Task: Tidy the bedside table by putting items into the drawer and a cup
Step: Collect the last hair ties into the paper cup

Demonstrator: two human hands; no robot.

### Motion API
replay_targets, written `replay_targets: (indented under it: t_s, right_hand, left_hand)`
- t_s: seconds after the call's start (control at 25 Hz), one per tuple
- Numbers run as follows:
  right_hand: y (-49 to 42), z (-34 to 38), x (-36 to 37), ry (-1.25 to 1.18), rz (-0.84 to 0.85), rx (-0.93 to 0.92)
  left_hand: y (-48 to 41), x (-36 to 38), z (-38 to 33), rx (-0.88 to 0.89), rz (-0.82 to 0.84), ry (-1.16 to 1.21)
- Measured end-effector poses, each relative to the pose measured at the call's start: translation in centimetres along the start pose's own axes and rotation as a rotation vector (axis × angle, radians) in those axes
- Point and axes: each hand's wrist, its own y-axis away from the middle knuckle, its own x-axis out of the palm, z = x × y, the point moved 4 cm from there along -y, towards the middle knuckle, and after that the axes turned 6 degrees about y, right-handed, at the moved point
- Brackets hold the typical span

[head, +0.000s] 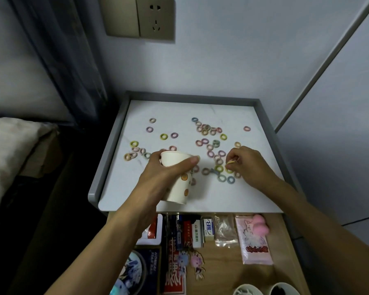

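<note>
My left hand (168, 169) grips a white paper cup (179, 188) with orange dots, tilted above the front of the bedside table (253, 188). My right hand (249, 165) pinches a small yellow hair tie (231, 162) just above the tabletop, right of the cup. Several pastel hair ties (209, 133) lie scattered over the white top, with a cluster right below my right hand's fingers. The drawer (226, 258) under the table stands pulled out, holding small items.
Inside the drawer lie an eraser (208, 227), a clear bag (225, 231), a pink packet (256, 245) with a pink squishy toy, boxes and keychains. Two cups (264, 290) show at the bottom edge. A bed (15, 150) lies left; a wall socket (155, 17) above.
</note>
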Motion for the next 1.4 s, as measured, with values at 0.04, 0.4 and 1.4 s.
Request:
replay_targets:
  t_s: [0.04,0.4,1.4]
  right_hand:
    - [-0.1,0.0,0.0,0.009,-0.001,0.003]
    - [1.2,4.4,-5.3,-0.368,-0.198,-0.085]
    - [-10.1,-2.4,-1.5,-0.103,-0.05,0.368]
  left_hand:
    - [0.0,0.1,0.0,0.012,-0.002,-0.029]
    - [-0.5,0.8,0.1,0.23,0.015,-0.409]
    - [-0.2,0.0,-2.3,0.427,-0.02,-0.527]
